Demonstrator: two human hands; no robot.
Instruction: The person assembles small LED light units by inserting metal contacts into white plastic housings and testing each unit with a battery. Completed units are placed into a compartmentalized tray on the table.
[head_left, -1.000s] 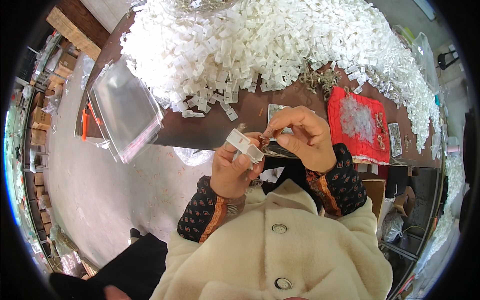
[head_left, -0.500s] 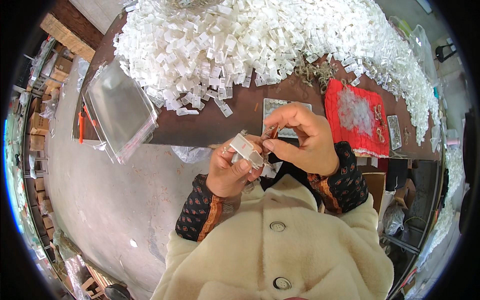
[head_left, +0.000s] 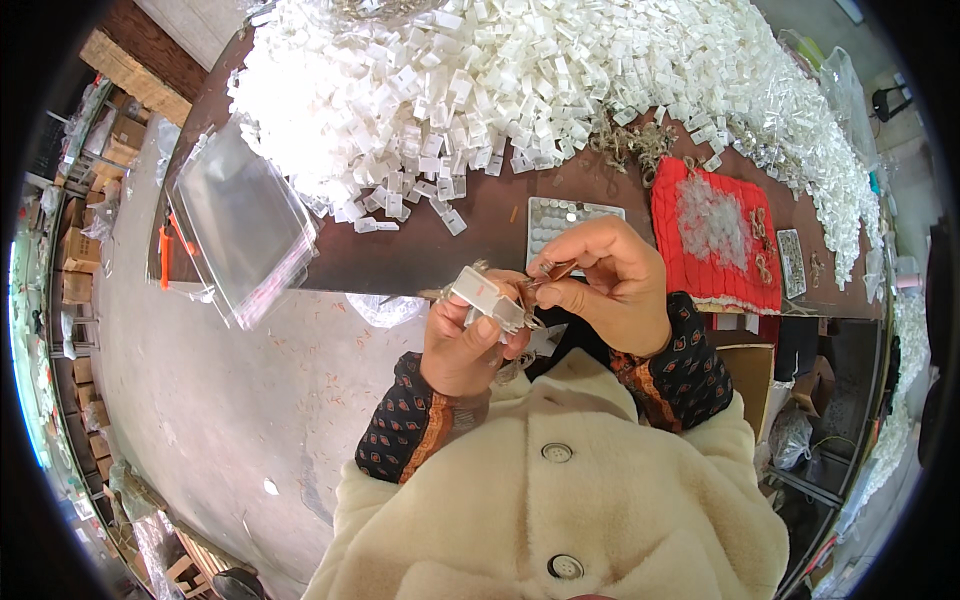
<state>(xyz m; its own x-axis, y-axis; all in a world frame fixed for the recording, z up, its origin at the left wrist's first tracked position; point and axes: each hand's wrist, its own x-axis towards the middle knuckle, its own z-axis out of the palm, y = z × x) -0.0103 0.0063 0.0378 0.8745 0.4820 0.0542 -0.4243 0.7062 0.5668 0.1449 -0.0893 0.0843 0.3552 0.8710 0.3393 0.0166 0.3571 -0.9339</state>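
My left hand (head_left: pixel 462 352) is closed around a small white plastic box (head_left: pixel 478 291) and some thin twine (head_left: pixel 522 316), held just off the table's front edge. Beside it, my right hand (head_left: pixel 622 292) pinches a small reddish-brown piece (head_left: pixel 562 269) between thumb and forefinger, close to the twine. What exactly that piece is cannot be made out. Behind the right hand, partly covered by it, lies a grey compartment tray (head_left: pixel 546 218) with round pieces in it.
A big heap of small white plastic boxes (head_left: pixel 430 90) covers the far part of the brown table (head_left: pixel 420 255). Clear plastic bags (head_left: pixel 240 215) and an orange-handled tool (head_left: pixel 165 258) lie at the left. A red cloth (head_left: pixel 672 250) with clear bits and a twine tangle (head_left: pixel 630 140) are at the right.
My right hand has tilted the reddish-brown piece flatter, its fingertips staying close to the twine at my left hand. The white box has shifted slightly and remains in the left hand.
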